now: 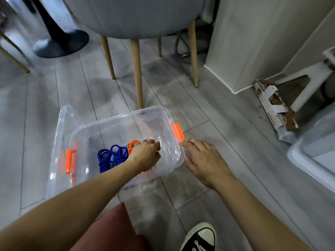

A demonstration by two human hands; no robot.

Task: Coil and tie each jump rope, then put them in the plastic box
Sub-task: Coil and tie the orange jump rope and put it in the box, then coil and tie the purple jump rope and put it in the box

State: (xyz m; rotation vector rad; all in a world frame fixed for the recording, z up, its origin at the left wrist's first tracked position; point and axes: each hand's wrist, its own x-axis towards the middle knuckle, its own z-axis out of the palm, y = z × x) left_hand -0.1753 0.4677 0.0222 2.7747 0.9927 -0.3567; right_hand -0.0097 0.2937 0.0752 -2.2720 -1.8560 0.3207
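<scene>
A clear plastic box (pixel 125 120) with orange latches stands on the grey floor. Inside it lies a coiled blue jump rope (pixel 110 157). Beside that is a coiled orange jump rope (pixel 132 144), mostly hidden under my left hand (pixel 146 153), which reaches into the box with fingers curled round the orange coil. My right hand (pixel 204 160) hovers just outside the box's right end near the orange latch (pixel 178 131), fingers spread and holding nothing.
The box's clear lid (pixel 62 127) leans behind its left side. A grey chair with wooden legs (pixel 137 73) stands just beyond the box. A wall corner, a white stool (pixel 306 84) and flattened cardboard (pixel 273 104) lie to the right. My shoe (pixel 201 236) is below.
</scene>
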